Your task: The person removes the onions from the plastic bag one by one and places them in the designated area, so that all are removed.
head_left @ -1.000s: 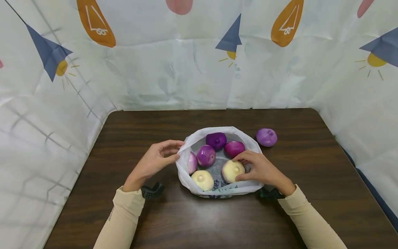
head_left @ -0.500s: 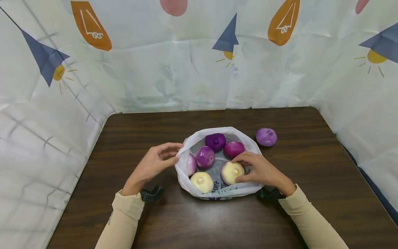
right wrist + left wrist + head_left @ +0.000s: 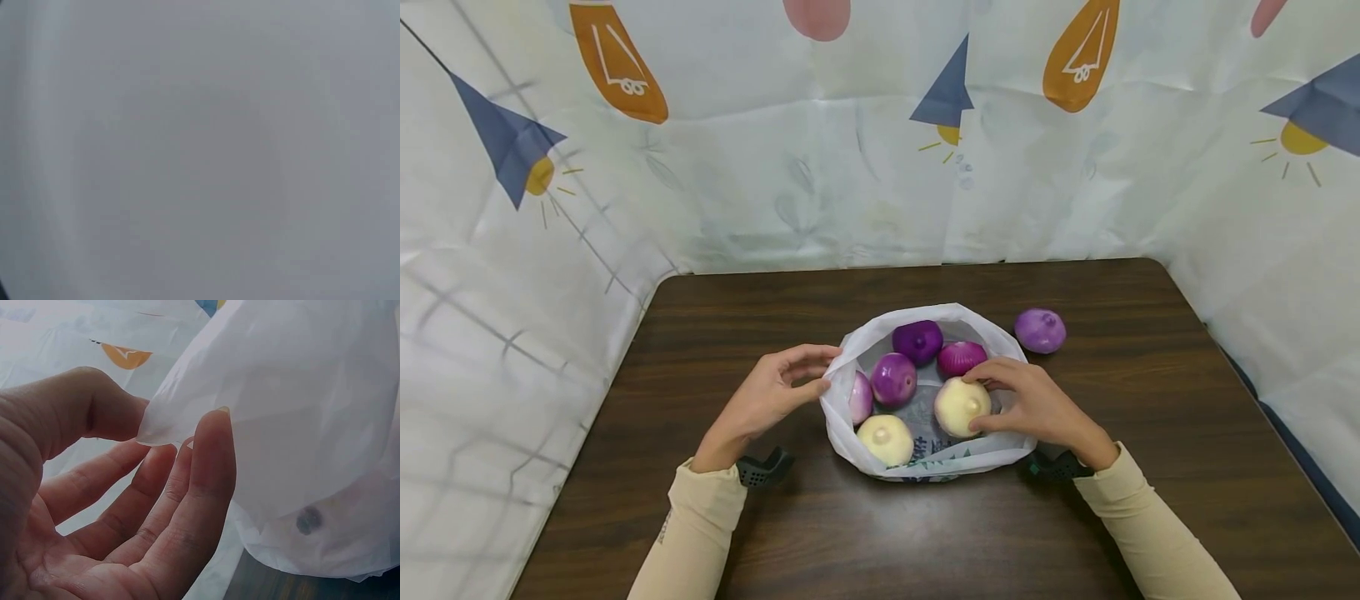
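Note:
A white plastic bag (image 3: 850, 427) stands with its mouth wide on the dark table, several onions inside it. My left hand (image 3: 773, 390) pinches the bag's left rim between thumb and fingers; in the left wrist view the thin edge of the bag runs in between them. Inside the bag's right side, my right hand (image 3: 1026, 402) grips a pale onion (image 3: 961, 408) with thumb and fingers. A second pale onion (image 3: 886, 440) lies at the front left of the bag. Purple onions (image 3: 894, 380) sit behind it. The right wrist view is filled by a pale blur.
One more purple onion (image 3: 1040, 331) lies on the table (image 3: 880, 542), just outside the bag at the back right. Printed white sheeting (image 3: 850, 183) hangs around the table's back and sides.
The pale onion in my right hand has shifted slightly up and away in the head view. My left hand keeps its hold on the rim. The head view has shifted a little.

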`<state>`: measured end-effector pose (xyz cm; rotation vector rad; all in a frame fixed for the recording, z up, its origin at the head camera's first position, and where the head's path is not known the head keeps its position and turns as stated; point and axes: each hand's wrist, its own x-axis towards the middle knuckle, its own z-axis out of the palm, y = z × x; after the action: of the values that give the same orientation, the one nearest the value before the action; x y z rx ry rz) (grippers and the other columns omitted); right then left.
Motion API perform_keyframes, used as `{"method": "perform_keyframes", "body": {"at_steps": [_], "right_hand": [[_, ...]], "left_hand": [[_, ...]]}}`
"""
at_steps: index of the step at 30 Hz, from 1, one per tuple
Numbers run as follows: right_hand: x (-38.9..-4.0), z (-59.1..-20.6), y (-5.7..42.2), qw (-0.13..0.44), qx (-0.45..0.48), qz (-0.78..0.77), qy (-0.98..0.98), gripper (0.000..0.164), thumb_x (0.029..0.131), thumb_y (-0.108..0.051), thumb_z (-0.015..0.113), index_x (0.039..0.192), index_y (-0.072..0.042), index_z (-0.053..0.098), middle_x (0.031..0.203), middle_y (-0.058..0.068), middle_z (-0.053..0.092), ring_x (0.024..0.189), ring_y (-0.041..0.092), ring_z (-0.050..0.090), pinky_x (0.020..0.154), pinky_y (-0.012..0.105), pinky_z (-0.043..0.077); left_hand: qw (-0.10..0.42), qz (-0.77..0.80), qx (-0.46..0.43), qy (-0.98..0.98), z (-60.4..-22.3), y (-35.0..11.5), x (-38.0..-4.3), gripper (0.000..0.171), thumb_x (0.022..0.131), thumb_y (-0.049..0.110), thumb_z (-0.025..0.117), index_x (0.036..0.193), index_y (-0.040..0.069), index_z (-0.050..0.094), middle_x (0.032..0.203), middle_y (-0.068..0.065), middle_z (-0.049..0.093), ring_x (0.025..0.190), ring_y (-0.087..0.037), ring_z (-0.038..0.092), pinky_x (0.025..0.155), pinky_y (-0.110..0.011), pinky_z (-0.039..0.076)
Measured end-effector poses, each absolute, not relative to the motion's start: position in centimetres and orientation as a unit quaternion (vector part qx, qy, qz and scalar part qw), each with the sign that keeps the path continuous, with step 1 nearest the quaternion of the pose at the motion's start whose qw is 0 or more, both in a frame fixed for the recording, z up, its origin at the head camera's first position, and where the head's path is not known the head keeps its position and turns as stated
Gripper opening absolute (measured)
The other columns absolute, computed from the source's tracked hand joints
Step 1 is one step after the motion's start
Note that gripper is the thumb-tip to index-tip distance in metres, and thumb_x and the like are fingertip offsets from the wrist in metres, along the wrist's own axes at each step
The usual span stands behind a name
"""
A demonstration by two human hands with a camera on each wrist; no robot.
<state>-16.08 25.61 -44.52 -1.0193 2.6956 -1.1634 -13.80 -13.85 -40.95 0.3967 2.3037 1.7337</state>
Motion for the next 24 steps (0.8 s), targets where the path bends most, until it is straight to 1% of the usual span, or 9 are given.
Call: {"method": "perform_keyframes", "body": {"at_steps": [4, 7, 9, 13, 15, 20, 24], "right_hand": [[-16.0, -44.0, 26.0, 0.003, -0.324, -0.389, 0.862, 0.057, 0.071, -0.026, 0.097, 0.121, -0.022, 0.071, 0.119, -0.005, 0.071, 0.106, 0.005, 0.066, 0.092, 0.032, 0.062], [-16.1, -43.7, 26.3, -0.008, -0.324, -0.401, 0.857, 0.058, 0.071, -0.024, 0.097, 0.122, -0.021, 0.071, 0.119, -0.004, 0.07, 0.107, 0.004, 0.066, 0.093, 0.031, 0.061], [-16.2, -43.4, 26.5, -0.014, -0.322, -0.405, 0.856, 0.058, 0.07, -0.023, 0.097, 0.122, -0.021, 0.071, 0.118, -0.004, 0.07, 0.107, 0.004, 0.066, 0.094, 0.031, 0.061], [-16.5, -42.9, 26.8, -0.034, -0.315, -0.408, 0.857, 0.059, 0.069, -0.025, 0.098, 0.122, -0.021, 0.071, 0.117, -0.004, 0.071, 0.104, 0.004, 0.065, 0.093, 0.03, 0.061], [-16.6, -42.6, 27.0, -0.042, -0.308, -0.412, 0.857, 0.06, 0.068, -0.025, 0.098, 0.122, -0.021, 0.071, 0.117, -0.003, 0.072, 0.104, 0.003, 0.065, 0.094, 0.027, 0.06], [-16.7, -41.8, 27.9, -0.067, -0.296, -0.429, 0.851, 0.062, 0.066, -0.015, 0.099, 0.123, -0.014, 0.072, 0.119, 0.005, 0.072, 0.104, -0.001, 0.064, 0.095, 0.015, 0.056], [-17.0, -41.4, 28.7, -0.081, -0.29, -0.444, 0.844, 0.064, 0.065, -0.006, 0.098, 0.122, -0.012, 0.072, 0.119, 0.006, 0.07, 0.105, -0.005, 0.064, 0.095, 0.015, 0.056]], "left_hand": [[0.116, 0.589, 0.133, 0.788, -41.0, -13.8, -13.7, 0.045, 0.096, 0.01, 0.073, 0.139, 0.009, 0.062, 0.141, -0.017, 0.063, 0.123, -0.022, 0.069, 0.089, -0.023, 0.059], [0.116, 0.59, 0.134, 0.788, -41.0, -13.8, -13.7, 0.045, 0.096, 0.011, 0.073, 0.139, 0.01, 0.063, 0.141, -0.017, 0.063, 0.124, -0.024, 0.068, 0.089, -0.023, 0.06], [0.116, 0.59, 0.136, 0.787, -41.0, -13.9, -13.7, 0.045, 0.096, 0.011, 0.073, 0.139, 0.009, 0.062, 0.142, -0.017, 0.063, 0.123, -0.021, 0.069, 0.089, -0.024, 0.06], [0.111, 0.592, 0.136, 0.786, -40.9, -14.1, -13.6, 0.045, 0.096, 0.01, 0.073, 0.139, 0.008, 0.063, 0.141, -0.017, 0.063, 0.117, -0.011, 0.07, 0.088, -0.023, 0.06], [0.108, 0.594, 0.138, 0.785, -40.8, -14.1, -13.6, 0.045, 0.095, 0.01, 0.073, 0.139, 0.008, 0.063, 0.141, -0.018, 0.064, 0.115, -0.008, 0.07, 0.088, -0.023, 0.06], [0.109, 0.595, 0.145, 0.783, -40.8, -14.1, -13.7, 0.045, 0.095, 0.01, 0.073, 0.138, 0.007, 0.062, 0.14, -0.019, 0.064, 0.115, -0.008, 0.071, 0.088, -0.023, 0.06], [0.107, 0.596, 0.145, 0.783, -40.9, -14.0, -13.7, 0.045, 0.095, 0.01, 0.074, 0.138, 0.007, 0.063, 0.14, -0.019, 0.064, 0.114, -0.009, 0.071, 0.088, -0.023, 0.06]]}}
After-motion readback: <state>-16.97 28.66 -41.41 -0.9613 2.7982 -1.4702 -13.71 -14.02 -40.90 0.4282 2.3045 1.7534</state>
